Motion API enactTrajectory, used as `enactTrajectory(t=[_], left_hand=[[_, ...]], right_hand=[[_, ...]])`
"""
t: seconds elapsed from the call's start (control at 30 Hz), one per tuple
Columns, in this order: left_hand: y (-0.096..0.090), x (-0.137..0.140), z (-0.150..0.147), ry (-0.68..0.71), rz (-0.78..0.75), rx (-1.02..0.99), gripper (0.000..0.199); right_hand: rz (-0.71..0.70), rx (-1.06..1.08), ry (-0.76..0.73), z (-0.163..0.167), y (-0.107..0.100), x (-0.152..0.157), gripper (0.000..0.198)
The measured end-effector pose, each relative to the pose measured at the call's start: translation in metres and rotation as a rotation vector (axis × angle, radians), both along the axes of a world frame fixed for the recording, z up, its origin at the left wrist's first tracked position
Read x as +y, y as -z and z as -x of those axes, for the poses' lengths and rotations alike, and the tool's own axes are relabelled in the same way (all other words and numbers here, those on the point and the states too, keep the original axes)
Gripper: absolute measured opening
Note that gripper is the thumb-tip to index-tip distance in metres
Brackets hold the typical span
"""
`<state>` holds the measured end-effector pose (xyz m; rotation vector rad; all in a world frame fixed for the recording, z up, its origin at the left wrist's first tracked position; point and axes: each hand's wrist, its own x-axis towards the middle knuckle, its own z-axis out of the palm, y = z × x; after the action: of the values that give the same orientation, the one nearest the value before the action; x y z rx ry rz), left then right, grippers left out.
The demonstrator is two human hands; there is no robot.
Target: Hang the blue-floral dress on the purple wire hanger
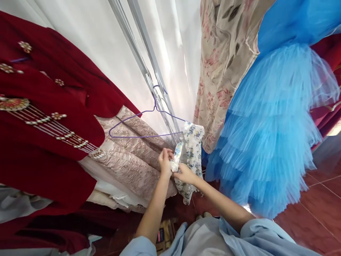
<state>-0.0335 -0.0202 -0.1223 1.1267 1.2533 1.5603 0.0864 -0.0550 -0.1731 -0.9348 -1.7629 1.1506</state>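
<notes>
The flowery cloth (194, 142) hangs from the right end of the thin purple hanger (146, 136), in the middle of the scene. The left hand (165, 161) and right hand (183, 174) are close together, just to the near side of the hanger. Both grips look pinched on a loose bit of the cloth, though I can't see each fingertip well.

A light pinch should work best here, with the bit kept flat so it doesn't twist. A hard tug could tip the hanger, which hooks on a shiny metal pole (129, 35).

The cloth looks soft and bumpy, white with small blue flowers. The hanger is a skinny triangle. On the left is a pink dress (128, 167), shiny and crinkly, beside deep red cloth (66, 67) with beads. On the right, a blue dress (269, 106) has fluffy, see-through frills.
</notes>
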Motion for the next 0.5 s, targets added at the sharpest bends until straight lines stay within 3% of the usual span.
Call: enactTrajectory(t=[0.03, 0.13, 0.27, 0.37, 0.5], left_hand=[[0.003, -0.008, -0.007, 0.077, -0.027, 0.114, 0.054], [0.008, -0.035, -0.012, 0.385, -0.062, 0.434, 0.052], [0.036, -0.071, -0.005, 0.686, -0.001, 0.573, 0.058], [0.058, -0.086, 0.002, 0.786, 0.188, 0.49, 0.054], [0.058, -0.084, 0.027, 0.699, 0.302, 0.477, 0.035]], right_hand=[[0.038, -0.04, -0.065, -0.006, -0.001, -0.002, 0.009], [0.123, -0.181, -0.227, -0.036, -0.006, -0.014, 0.019], [0.122, -0.337, -0.392, -0.086, -0.028, -0.027, 0.025], [0.084, -0.376, -0.393, -0.122, -0.06, -0.019, 0.021], [0.065, -0.327, -0.142, -0.171, -0.103, 0.01, 0.018]])
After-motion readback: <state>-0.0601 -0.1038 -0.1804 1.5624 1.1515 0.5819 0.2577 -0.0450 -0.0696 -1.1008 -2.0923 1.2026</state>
